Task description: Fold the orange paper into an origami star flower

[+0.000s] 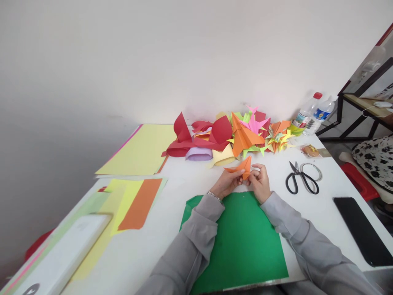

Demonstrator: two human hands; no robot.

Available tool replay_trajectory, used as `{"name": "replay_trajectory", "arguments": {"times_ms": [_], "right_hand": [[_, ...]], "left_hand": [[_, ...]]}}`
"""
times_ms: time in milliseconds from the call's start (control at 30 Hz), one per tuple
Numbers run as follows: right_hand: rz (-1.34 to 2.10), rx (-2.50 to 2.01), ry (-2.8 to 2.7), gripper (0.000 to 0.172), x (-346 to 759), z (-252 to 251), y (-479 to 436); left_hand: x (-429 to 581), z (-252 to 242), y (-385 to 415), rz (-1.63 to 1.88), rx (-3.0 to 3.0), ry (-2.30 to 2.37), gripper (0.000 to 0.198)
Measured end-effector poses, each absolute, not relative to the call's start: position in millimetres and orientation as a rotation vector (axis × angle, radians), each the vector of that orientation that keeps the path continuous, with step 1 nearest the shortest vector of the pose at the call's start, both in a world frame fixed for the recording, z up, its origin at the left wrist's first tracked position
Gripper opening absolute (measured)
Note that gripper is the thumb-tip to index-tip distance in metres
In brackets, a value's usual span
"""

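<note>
Between both hands is a small folded orange paper piece with a pointed tip rising upward. My left hand, with a bracelet or watch at the wrist, grips it from the left, thumb across its front. My right hand pinches its lower right part; that hand's index finger is curled and raised. Below the hands and forearms lies a large green paper sheet. Just beyond the hands stands a pile of folded paper pieces, among them an orange paper plane and a cream paper ring.
Black-handled scissors and a roll of tape lie at right, near a black phone. Two bottles stand by the wall. Coloured sheets and a white device cover the left side. A seated person's patterned clothing shows at far right.
</note>
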State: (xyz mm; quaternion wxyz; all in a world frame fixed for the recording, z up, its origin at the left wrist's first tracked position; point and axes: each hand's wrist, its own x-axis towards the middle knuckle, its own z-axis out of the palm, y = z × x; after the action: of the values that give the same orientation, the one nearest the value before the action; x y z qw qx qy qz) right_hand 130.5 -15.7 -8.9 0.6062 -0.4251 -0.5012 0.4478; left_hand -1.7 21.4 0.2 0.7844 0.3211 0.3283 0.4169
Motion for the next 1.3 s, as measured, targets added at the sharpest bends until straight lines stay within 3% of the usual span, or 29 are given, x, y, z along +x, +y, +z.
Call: {"name": "replay_trajectory", "arguments": {"times_ms": [167,700,1300], "right_hand": [[1.002,-1.038,-1.219,0.011,131.3,-7.4,-15.8],[1.071,-0.988,-1.141,0.024,128.9,-8.2,-16.1],[1.007,-0.977,-1.265,0.017,130.3,-9.3,-19.0]], "left_hand": [[-2.1,-1.0,22.3,0.898,0.671,0.717,0.021],[-3.8,0.6,21.5,0.906,0.678,0.696,0.02],[-3.2,5.8,18.3,0.927,0.742,0.662,0.022]]}}
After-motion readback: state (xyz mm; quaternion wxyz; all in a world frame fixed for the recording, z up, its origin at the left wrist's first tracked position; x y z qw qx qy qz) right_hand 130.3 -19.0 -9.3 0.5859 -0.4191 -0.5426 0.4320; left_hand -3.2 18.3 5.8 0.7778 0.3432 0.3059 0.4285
